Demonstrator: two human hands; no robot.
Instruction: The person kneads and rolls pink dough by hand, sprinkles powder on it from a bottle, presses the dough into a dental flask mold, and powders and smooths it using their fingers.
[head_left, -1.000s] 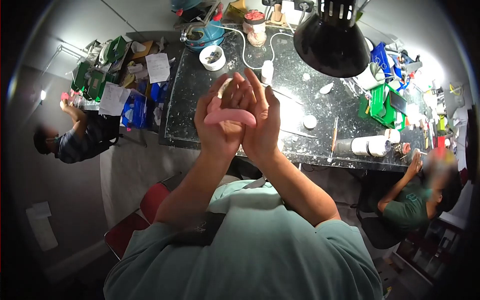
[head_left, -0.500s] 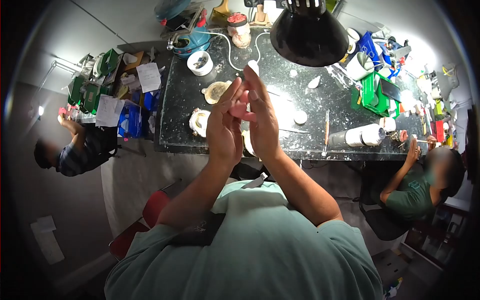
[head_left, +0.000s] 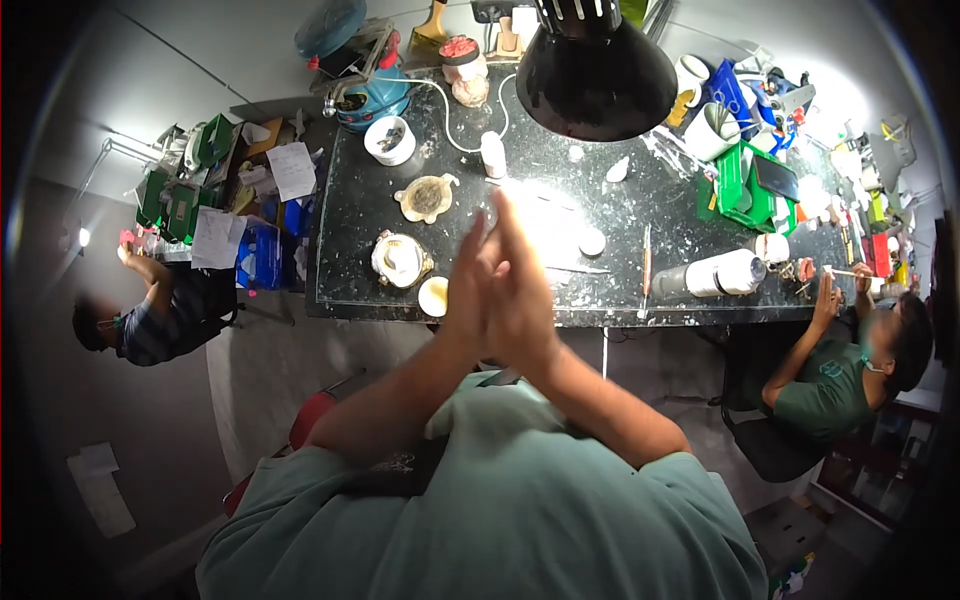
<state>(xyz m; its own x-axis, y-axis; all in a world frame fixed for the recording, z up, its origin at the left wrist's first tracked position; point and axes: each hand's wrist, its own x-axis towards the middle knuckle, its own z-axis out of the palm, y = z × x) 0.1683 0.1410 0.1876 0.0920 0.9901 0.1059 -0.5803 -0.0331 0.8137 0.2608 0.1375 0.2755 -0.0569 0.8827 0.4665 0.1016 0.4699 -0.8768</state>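
Observation:
My left hand (head_left: pixel 466 300) and my right hand (head_left: pixel 527 300) are pressed palm to palm above the bench's front edge, fingers pointing away from me. Some fingers are stretched and others are partly curled between the palms. Whatever lies between them, if anything, is hidden. Just left of my left hand stands a small cup with pale yellow contents (head_left: pixel 433 296). Behind that cup is a round dish with a white mass (head_left: pixel 399 260), and farther back a shallow beige dish with side lugs (head_left: pixel 427 198). A white bottle (head_left: pixel 493 155) stands beyond my fingertips.
A black lamp (head_left: pixel 597 85) hangs over the dark bench (head_left: pixel 350 290). A white bowl (head_left: pixel 389 141) is at back left. On the right are a round white lid (head_left: pixel 592 241), a drinking bottle (head_left: pixel 725 273) and a green bin (head_left: pixel 745 195). Co-workers sit left (head_left: pixel 160 310) and right (head_left: pixel 830 385).
My palms have come closer together, and both hands have moved slightly toward me. The yellow-filled cup and the white bottle now show more fully.

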